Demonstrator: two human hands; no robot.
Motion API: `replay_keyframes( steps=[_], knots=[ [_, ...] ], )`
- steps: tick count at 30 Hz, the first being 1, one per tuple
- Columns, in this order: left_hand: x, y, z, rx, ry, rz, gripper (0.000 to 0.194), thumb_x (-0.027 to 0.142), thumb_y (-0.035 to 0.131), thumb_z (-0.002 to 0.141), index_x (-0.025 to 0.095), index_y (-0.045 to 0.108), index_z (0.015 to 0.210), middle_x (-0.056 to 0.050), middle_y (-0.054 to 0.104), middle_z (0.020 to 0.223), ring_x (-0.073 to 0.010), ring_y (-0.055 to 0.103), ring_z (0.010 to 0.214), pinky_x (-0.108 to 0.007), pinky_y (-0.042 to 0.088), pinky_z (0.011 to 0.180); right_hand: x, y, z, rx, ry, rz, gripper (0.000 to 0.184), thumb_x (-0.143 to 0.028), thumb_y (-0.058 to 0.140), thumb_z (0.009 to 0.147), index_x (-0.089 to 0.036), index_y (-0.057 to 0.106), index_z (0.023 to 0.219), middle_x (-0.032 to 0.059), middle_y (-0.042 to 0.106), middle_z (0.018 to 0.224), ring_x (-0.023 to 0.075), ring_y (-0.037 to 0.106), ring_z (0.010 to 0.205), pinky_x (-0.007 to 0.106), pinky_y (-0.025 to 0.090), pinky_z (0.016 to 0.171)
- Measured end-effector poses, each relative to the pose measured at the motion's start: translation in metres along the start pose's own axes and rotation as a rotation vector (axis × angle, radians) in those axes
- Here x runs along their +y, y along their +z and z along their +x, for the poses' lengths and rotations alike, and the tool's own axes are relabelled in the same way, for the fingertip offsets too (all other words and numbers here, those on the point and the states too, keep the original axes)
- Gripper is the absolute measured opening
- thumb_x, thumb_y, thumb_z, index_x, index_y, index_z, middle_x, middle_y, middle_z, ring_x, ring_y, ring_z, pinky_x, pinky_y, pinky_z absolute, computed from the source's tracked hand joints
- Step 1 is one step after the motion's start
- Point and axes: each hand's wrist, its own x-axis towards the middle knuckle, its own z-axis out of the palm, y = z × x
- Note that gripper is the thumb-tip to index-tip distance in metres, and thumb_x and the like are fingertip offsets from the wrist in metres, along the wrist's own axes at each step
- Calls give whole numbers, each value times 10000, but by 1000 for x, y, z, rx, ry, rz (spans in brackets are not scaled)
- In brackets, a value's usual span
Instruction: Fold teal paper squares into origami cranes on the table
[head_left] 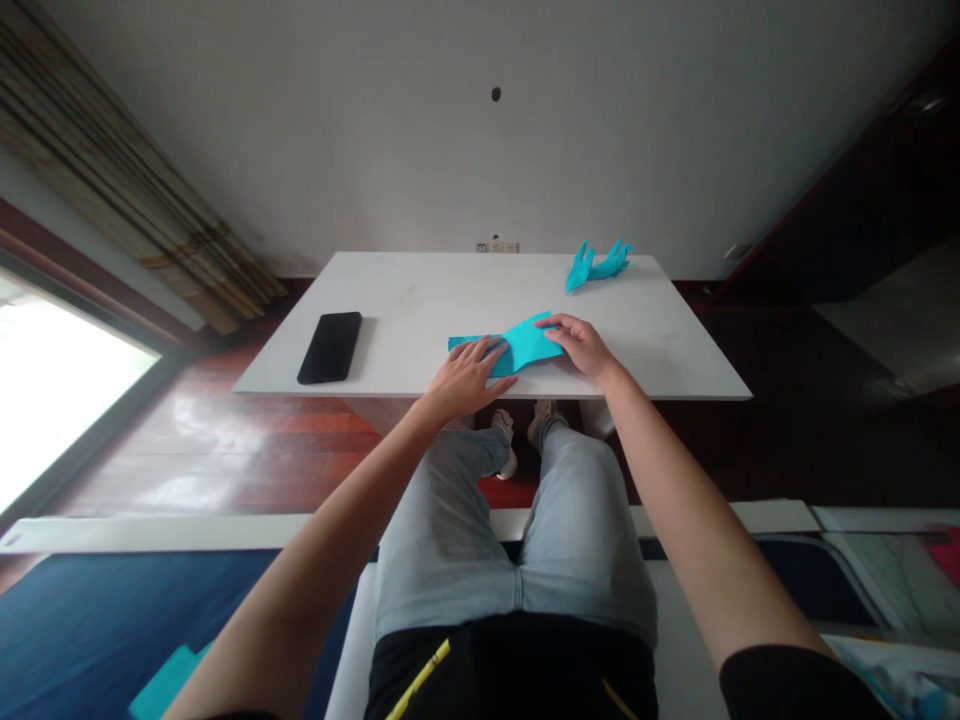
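Observation:
A sheet of turquoise paper (531, 343), partly folded, lies near the front edge of the white table. My left hand (466, 380) rests flat on its left part with the fingers spread, and covers some of it. At the paper's right end, my right hand (577, 342) pinches the edge, which is lifted a little off the table. The thumb and fingertips of that hand meet the paper along its right side. Farther back on the right stands a folded turquoise paper figure (598, 267) with pointed tips, touched by neither hand.
A black phone (330, 347) lies on the left of the white table (420, 290). Behind the table rises a wall with sockets (498, 247). A patterned curtain (150, 190) hangs at the left. Another turquoise paper piece (169, 682) lies on the blue surface at lower left.

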Motion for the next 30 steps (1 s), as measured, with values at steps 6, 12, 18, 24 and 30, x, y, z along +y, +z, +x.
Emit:
replay_keyframes(
  steps=[6,12,18,24,30],
  knots=[
    [11,-3,1,49,-75,-55,782,643,678,1145,128,589,1727,-232,610,1782,-428,580,1657,-591,414,1416,-7,2,-3,21,33,91,462,-669,781,976,-273,858,1201,41,822,1040,223,767,834,394,638,823],
    [25,-10,27,251,-299,-420,164,360,735,1043,227,831,1063,-164,845,1265,-412,757,1278,-627,483,1263,-9,0,-2,42,33,136,691,-782,787,933,-297,787,1424,71,872,1248,228,782,796,433,667,838],
    [12,-15,58,436,-448,-911,506,653,536,1148,218,716,962,-113,814,980,-294,809,972,-440,644,924,1,-4,4,220,-44,-3,895,-996,808,819,-305,758,1386,80,826,1261,251,732,995,401,606,895],
    [6,0,58,641,-532,-1631,573,728,891,905,240,664,1103,-101,844,1092,-328,846,1149,-470,707,1024,2,2,4,91,-9,-43,743,-939,962,705,-253,822,956,60,808,990,266,702,959,433,568,970],
    [-4,17,45,606,-514,-1431,588,741,899,850,231,685,1047,-87,836,1049,-275,848,1024,-439,722,974,2,2,5,126,-18,11,748,-941,949,695,-275,700,929,15,738,876,215,637,831,380,576,828]
  ],
)
